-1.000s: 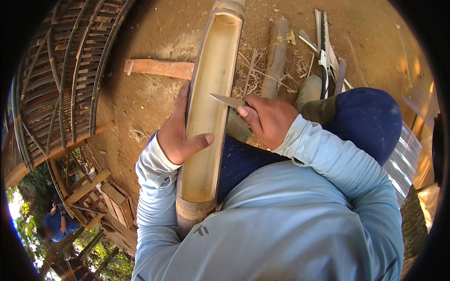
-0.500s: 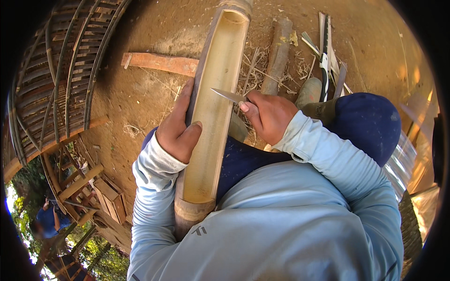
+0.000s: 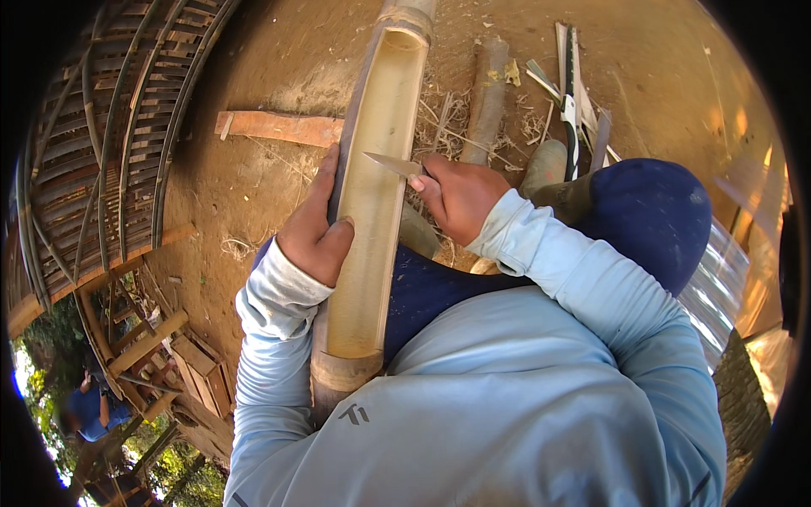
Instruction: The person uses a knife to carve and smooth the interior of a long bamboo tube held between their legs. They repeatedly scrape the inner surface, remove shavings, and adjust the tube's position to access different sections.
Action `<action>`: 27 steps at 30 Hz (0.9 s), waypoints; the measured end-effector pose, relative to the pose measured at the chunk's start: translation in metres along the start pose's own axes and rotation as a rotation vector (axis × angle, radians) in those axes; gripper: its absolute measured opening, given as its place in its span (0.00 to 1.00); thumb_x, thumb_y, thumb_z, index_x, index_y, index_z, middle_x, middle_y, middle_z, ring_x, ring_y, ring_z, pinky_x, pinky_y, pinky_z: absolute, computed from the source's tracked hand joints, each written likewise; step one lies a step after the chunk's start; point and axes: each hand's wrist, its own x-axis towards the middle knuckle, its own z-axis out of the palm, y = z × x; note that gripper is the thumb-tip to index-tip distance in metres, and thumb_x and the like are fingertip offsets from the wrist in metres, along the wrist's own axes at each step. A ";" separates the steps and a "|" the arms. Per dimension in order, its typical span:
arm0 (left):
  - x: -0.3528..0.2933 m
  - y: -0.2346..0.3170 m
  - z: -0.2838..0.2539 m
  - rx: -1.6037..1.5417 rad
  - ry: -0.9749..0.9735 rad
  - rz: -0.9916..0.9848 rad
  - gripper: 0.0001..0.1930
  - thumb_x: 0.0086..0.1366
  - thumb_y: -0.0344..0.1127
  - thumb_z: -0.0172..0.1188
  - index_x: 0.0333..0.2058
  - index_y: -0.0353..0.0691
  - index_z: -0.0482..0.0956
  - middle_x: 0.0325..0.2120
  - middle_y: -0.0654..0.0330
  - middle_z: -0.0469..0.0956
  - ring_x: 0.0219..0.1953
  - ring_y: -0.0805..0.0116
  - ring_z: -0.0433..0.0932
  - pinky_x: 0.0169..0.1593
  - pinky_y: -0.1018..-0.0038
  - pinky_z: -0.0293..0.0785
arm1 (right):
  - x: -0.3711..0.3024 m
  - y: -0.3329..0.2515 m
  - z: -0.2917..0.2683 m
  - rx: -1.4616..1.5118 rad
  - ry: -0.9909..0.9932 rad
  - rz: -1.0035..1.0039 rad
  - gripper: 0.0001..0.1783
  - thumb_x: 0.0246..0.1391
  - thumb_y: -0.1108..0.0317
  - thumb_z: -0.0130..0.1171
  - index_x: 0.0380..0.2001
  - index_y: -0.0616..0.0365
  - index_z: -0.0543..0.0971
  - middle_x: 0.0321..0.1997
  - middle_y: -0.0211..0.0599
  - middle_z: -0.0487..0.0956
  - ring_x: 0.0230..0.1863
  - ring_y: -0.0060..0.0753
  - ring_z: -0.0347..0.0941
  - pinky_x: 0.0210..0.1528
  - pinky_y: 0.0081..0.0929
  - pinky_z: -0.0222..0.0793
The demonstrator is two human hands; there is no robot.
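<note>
A thick bamboo tube (image 3: 380, 211) lies lengthwise in front of me, its lower end against my body. One side is cut away between two joints, baring a pale hollow. My left hand (image 3: 317, 232) grips the tube's left wall, thumb over the rim and fingers along the outer side. In my right hand (image 3: 460, 194) is a small knife (image 3: 391, 164), its handle hidden by my closed fingers. The pointed blade extends leftward over the right rim, above the hollow. Whether its edge touches the bamboo I cannot tell.
A flat reddish wooden piece (image 3: 279, 128) lies on the dirt at left. Beyond my right hand are a log (image 3: 487, 97), shavings, and a saw (image 3: 571, 110) among strips beside my boot (image 3: 543, 165). A slatted bamboo structure (image 3: 110, 127) stands left; a person in blue (image 3: 93, 410) is lower left.
The bamboo and both hands appear slightly further left in the picture, as do the things on the ground. My grip on the bamboo and on the knife stays the same.
</note>
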 end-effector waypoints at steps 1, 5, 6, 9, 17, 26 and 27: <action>0.000 0.002 0.000 -0.003 -0.004 -0.007 0.38 0.59 0.23 0.44 0.70 0.26 0.47 0.68 0.40 0.56 0.72 0.55 0.53 0.72 0.69 0.47 | 0.000 0.001 0.001 0.002 0.009 -0.002 0.22 0.70 0.51 0.43 0.34 0.60 0.71 0.27 0.55 0.77 0.30 0.63 0.75 0.34 0.53 0.70; -0.001 0.002 0.001 -0.006 0.007 -0.014 0.38 0.59 0.24 0.44 0.70 0.26 0.48 0.67 0.40 0.57 0.72 0.55 0.55 0.72 0.68 0.48 | -0.005 -0.001 0.000 0.004 0.021 0.001 0.20 0.70 0.52 0.42 0.35 0.59 0.70 0.25 0.57 0.75 0.29 0.66 0.73 0.32 0.56 0.67; -0.001 0.000 0.000 -0.014 0.010 -0.011 0.38 0.59 0.24 0.44 0.70 0.26 0.48 0.67 0.40 0.58 0.71 0.55 0.55 0.72 0.68 0.48 | -0.006 -0.002 -0.001 0.002 0.019 0.001 0.20 0.70 0.52 0.42 0.35 0.59 0.70 0.25 0.57 0.75 0.29 0.66 0.73 0.32 0.56 0.67; -0.003 -0.007 0.003 -0.007 0.037 -0.005 0.38 0.59 0.24 0.45 0.69 0.26 0.48 0.67 0.40 0.58 0.71 0.55 0.56 0.72 0.68 0.49 | -0.025 -0.002 -0.003 -0.001 -0.044 0.034 0.23 0.70 0.51 0.42 0.35 0.61 0.71 0.28 0.56 0.78 0.31 0.64 0.76 0.35 0.54 0.70; -0.005 0.001 0.003 0.078 0.059 -0.035 0.38 0.59 0.25 0.46 0.69 0.27 0.49 0.66 0.38 0.59 0.70 0.52 0.58 0.71 0.68 0.51 | -0.014 -0.003 -0.005 0.016 -0.077 0.055 0.23 0.70 0.51 0.42 0.35 0.62 0.71 0.25 0.57 0.77 0.30 0.65 0.75 0.35 0.55 0.70; -0.006 -0.002 0.004 0.218 0.097 0.052 0.36 0.59 0.27 0.48 0.68 0.26 0.52 0.59 0.29 0.67 0.61 0.39 0.70 0.64 0.62 0.65 | -0.005 0.007 0.008 0.014 0.002 0.007 0.21 0.70 0.52 0.41 0.34 0.60 0.69 0.24 0.58 0.74 0.28 0.67 0.73 0.32 0.55 0.68; -0.006 0.004 0.003 0.212 0.083 0.025 0.36 0.59 0.27 0.48 0.68 0.26 0.52 0.59 0.30 0.67 0.61 0.39 0.70 0.64 0.62 0.66 | -0.004 0.007 0.009 0.014 0.013 0.007 0.21 0.70 0.52 0.41 0.34 0.60 0.69 0.24 0.58 0.74 0.28 0.67 0.73 0.32 0.55 0.68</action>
